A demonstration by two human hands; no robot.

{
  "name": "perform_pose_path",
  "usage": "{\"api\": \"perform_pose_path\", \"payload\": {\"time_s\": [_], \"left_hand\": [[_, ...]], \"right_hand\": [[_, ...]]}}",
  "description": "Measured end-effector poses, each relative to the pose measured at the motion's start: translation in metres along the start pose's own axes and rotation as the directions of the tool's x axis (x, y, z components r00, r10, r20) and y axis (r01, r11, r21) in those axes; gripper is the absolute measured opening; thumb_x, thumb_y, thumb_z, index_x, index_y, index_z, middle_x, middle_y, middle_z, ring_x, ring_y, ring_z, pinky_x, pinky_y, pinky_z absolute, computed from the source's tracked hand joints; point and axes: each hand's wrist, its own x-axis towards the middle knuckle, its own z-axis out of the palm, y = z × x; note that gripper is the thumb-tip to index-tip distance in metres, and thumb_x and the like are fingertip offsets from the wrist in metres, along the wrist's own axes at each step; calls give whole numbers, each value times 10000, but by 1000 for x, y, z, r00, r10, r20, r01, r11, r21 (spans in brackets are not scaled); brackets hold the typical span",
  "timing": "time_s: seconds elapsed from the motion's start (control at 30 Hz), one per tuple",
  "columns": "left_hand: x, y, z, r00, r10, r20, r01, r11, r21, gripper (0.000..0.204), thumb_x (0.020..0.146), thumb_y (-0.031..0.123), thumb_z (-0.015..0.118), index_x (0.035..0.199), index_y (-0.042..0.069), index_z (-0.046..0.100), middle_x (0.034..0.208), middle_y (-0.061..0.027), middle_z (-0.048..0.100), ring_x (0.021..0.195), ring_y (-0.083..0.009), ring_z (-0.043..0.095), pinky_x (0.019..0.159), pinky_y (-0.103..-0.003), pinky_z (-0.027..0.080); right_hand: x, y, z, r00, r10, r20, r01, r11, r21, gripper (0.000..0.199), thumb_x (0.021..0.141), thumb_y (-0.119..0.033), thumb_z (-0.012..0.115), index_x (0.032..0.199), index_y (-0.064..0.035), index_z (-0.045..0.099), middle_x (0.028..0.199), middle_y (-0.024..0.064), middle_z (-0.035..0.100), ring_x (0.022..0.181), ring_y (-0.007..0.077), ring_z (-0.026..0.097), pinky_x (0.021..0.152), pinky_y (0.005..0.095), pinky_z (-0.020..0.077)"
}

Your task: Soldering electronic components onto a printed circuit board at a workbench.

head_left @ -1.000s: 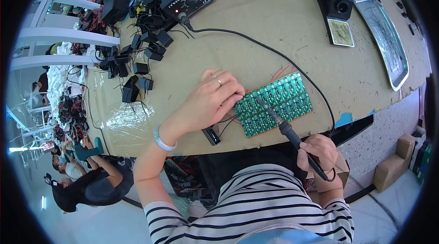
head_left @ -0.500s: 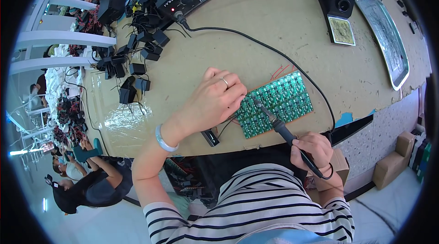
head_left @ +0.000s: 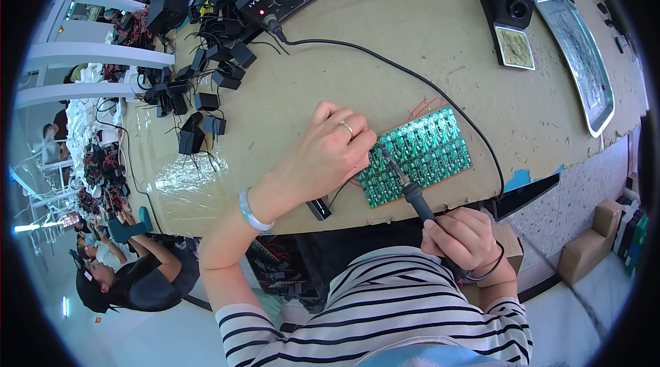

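right hand (head_left: 462, 238): slim soldering iron (head_left: 414, 196) | circuit board (head_left: 430, 152): glossy green, rectangular

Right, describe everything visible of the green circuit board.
The green circuit board is a flat, glossy rectangular panel, with rows of small repeating patterns and shiny, solder-like spots. It lies on the tan tabletop, near the person's edge, its right end angled away. Red wires poke out beyond its far edge. The left hand covers its left corner, hiding any contact; the soldering iron in the right hand points over its left part, tip contact unclear.
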Motion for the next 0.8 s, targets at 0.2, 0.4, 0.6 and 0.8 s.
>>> {"api": "perform_pose_path", "payload": {"time_s": [0.2, 0.4, 0.6, 0.8], "left_hand": [[-1, 2, -1, 1000, 11, 1, -11, 1000, 28, 185, 739, 58, 755, 869, 54, 623, 857, -50, 555, 834, -241, 575, 877, -388, 431], [1, 2, -2, 1000, 15, 2, -15, 999, 41, 182, 740, 48, 753, 865, 56, 621, 849, -50, 547, 825, -237, 572, 869, -384, 427], [2, 4, -2, 1000, 18, -15, -18, 999, 48, 169, 749, 45, 751, 860, 59, 624, 840, -48, 543, 812, -235, 574, 872, -386, 429], [-2, 0, -1, 1000, 4, -22, -3, 999, 48, 148, 768, 59, 745, 880, 62, 648, 849, -46, 574, 819, -231, 585, 889, -390, 437]], "right_hand": [[-2, -7, -19, 991, 113, -78, -104, 989, 108, 297, 733, 38, 767, 1002, -10, 652, 779, 56, 636, 604, 197, 632, 541, 306, 552], [-12, -7, -23, 969, 220, -111, -209, 973, 101, 359, 718, 63, 767, 1038, -32, 636, 807, 62, 647, 629, 217, 656, 563, 325, 565], [-11, -8, -23, 974, 202, -107, -188, 974, 128, 349, 719, 56, 775, 1033, -31, 648, 809, 58, 650, 628, 211, 653, 554, 317, 555], [-12, -7, -24, 974, 197, -116, -180, 973, 142, 347, 723, 52, 772, 1036, -31, 647, 813, 56, 651, 623, 208, 650, 547, 316, 552]]}}
